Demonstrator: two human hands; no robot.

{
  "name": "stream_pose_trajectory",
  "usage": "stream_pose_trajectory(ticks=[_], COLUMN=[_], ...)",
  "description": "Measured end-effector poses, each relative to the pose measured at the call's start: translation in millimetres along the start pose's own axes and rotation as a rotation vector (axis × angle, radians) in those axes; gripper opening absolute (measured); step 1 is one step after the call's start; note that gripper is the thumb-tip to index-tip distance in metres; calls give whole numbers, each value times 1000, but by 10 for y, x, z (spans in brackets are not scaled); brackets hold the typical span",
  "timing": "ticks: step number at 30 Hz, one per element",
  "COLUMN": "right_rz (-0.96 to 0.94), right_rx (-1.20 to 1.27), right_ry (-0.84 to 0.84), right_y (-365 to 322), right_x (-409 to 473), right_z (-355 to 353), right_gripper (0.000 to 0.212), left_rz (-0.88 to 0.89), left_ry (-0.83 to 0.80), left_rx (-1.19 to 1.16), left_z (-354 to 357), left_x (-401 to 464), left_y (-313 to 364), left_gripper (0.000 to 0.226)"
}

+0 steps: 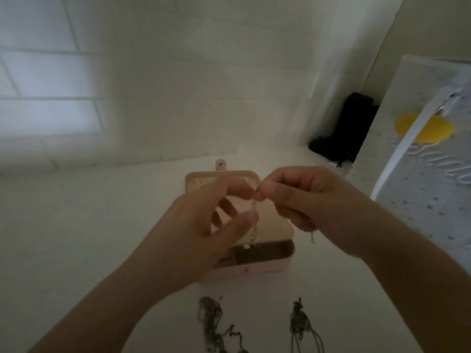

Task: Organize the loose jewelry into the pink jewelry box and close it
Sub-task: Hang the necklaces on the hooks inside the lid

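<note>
A person is holding a bracelet (253,217) above the open pink box (265,261) on the counter (76,238), right hand (300,197) pinching its top, left hand (204,225) steadying it, probably to lower it in. Two chains (211,319) are lying nearer, waiting.

Black bag (349,128), maybe; tiled wall (127,85).

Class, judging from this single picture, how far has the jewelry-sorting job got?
Done: the pink jewelry box is open. In hand: the left hand and right hand hold a beaded chain above it. Left: two tangled chains lie on the table, and the box needs closing.
</note>
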State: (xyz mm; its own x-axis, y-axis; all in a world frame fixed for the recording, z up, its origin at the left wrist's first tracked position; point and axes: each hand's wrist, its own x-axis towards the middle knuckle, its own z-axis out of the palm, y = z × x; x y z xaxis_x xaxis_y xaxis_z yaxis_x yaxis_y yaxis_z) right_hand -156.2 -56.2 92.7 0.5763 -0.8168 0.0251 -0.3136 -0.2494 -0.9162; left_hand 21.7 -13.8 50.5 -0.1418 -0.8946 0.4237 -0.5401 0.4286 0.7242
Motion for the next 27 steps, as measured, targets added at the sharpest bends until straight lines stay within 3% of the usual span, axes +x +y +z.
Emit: stream_pose_trajectory(ticks=[4,6,11,17,22,27], right_rz=[-30,-29,61,197,229,186], right_rx=[-382,-489,-436,-388,-466,-556], right_ry=[75,145,232,200,193,295], right_y=[-136,-92,208,603,736,867], right_x=[529,806,1337,1783,2046,2063], right_z=[-17,-21,-51,120,327,450], right_gripper=[18,17,17,17,19,10], left_rz=[-140,-177,-316,-528,-587,-668], left_ry=[-91,-70,3,119,199,240], left_rx=[-279,-261,-266,37,319,408], left_z=[-127,-156,-162,-49,-25,62], left_x=[520,720,954,973,986,1053], left_y=[-201,-391,-881,-1210,-1276,-1361], left_gripper=[28,15,13,18,35,22])
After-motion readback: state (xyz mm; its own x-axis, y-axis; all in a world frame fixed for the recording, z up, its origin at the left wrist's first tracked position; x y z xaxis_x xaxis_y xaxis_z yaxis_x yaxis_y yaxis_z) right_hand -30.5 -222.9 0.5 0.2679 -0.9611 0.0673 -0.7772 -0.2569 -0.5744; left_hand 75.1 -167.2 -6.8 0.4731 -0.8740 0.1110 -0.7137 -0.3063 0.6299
